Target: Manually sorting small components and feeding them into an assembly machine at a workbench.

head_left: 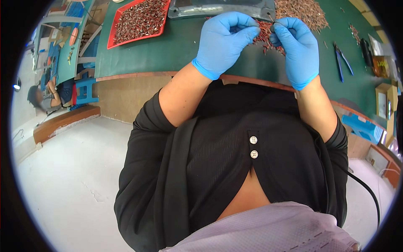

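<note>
Here you're pinching one small part [265, 29] between both hands' fingers, left hand [224, 42] and right hand [296, 50], above the pile [268, 40] at twelve o'clock, keeping spares close.

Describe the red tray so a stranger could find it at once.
Start at the green table and look to its far left, beyond the left hand. The red tray lies there, heaped with small brownish parts. Its bright red rim sets it apart from the grey metal tray beside it.

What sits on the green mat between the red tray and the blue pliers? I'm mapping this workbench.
In the head view, between the red tray and the blue pliers lie a grey metal tray, loose reddish parts, and both gloved hands, left hand and right hand.
</note>
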